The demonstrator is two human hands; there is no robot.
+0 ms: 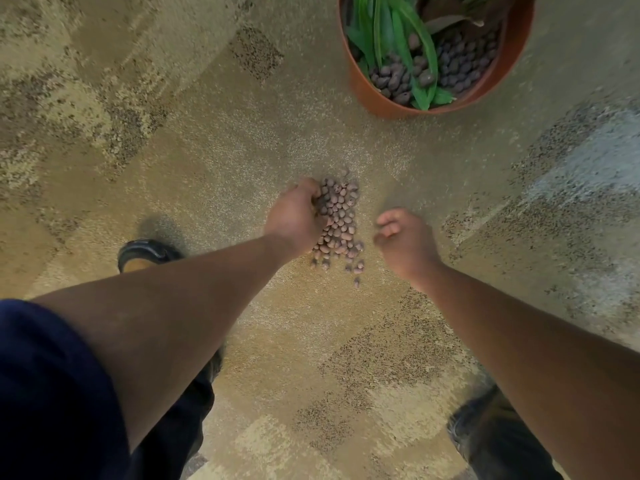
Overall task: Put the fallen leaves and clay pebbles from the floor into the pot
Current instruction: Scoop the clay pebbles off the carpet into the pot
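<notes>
A pile of brown clay pebbles [341, 223] lies on the carpet in the middle of the view. My left hand [294, 216] rests against the pile's left side, fingers curled into the pebbles. My right hand [403, 240] hovers just right of the pile, fingers loosely curled, nothing visible in it. The terracotta pot [367, 95] stands at the upper right; inside it are green leaves [391, 36] and dark pebbles [457, 64].
The floor is a tan patterned carpet [173, 133]. My left shoe [149, 252] is left of the pile and my right shoe [467, 424] is at the lower right. A paler grey carpet patch [588, 168] lies to the right.
</notes>
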